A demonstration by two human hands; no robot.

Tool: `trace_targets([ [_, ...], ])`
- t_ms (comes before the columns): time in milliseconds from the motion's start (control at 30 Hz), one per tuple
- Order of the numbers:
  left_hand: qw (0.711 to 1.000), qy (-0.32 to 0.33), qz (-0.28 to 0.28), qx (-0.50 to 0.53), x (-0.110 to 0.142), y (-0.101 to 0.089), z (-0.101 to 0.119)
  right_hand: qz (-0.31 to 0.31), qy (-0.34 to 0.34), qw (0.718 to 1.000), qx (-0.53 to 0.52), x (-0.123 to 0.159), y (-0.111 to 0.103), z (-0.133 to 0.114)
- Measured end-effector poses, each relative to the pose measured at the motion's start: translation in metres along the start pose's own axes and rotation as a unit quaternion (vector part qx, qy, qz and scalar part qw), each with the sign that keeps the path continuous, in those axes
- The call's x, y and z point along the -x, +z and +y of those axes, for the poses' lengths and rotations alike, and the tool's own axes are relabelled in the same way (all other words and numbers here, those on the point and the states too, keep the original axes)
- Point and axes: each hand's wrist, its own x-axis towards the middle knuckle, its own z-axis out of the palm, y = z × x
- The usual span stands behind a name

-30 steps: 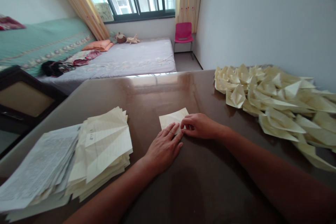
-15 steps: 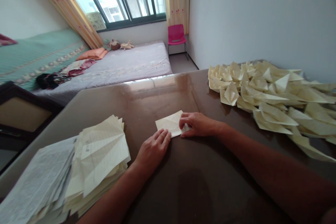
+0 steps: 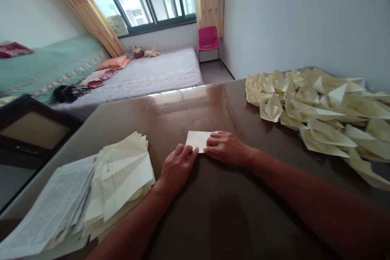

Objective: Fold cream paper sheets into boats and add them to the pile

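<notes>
A small folded sheet of cream paper [image 3: 196, 140] lies on the glossy brown table [image 3: 225, 203]. At its lower left edge, my left hand [image 3: 179, 164] has its fingers bent, thumb and fingertips gripping the paper's near edge. My right hand [image 3: 227, 147] covers the right part of the sheet, its fingers curled closed on it. That end of the paper is hidden beneath the hand. Left of my left forearm sits a stack of creased cream paper sheets [image 3: 126, 183], the top one showing fold lines.
A pile of folded paper boats [image 3: 319, 105] spreads over the table's right side, beside the wall. Grey printed sheets [image 3: 61, 207] lie at the left. Past the table are a bed [image 3: 170, 67], a pink chair [image 3: 209, 38] and a dark wooden cabinet [image 3: 36, 130].
The paper has turned so its long edges lie nearly level. My right hand has closed further over its right end, and my left fingers have bent more. The view has shifted slightly.
</notes>
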Motion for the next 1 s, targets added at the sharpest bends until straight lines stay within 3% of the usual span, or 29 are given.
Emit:
trace_targets([
  [200, 0.999, 0.015, -0.040, 0.014, 0.003, 0.003, -0.003, -0.018, -0.014, 0.998, -0.054, 0.001, -0.003, 0.002],
  [400, 0.999, -0.001, 0.013, 0.039, 0.006, 0.011, -0.015, 0.021, 0.054, 0.984, -0.170, 0.007, -0.002, 0.021],
  [500, 0.998, 0.006, 0.014, 0.062, 0.005, 0.012, -0.016, 0.033, 0.060, 0.978, -0.200, 0.007, -0.003, 0.020],
  [700, 0.989, 0.017, -0.001, 0.145, 0.005, 0.005, -0.006, -0.062, 0.046, 0.969, -0.234, 0.005, -0.007, 0.010],
  [867, 0.968, 0.019, -0.004, 0.249, 0.006, 0.003, -0.011, -0.058, 0.121, 0.916, -0.377, 0.008, -0.004, 0.019],
  [1000, 0.959, 0.008, -0.008, 0.282, 0.008, 0.006, -0.014, 0.001, 0.229, 0.870, -0.438, 0.007, 0.005, 0.025],
])
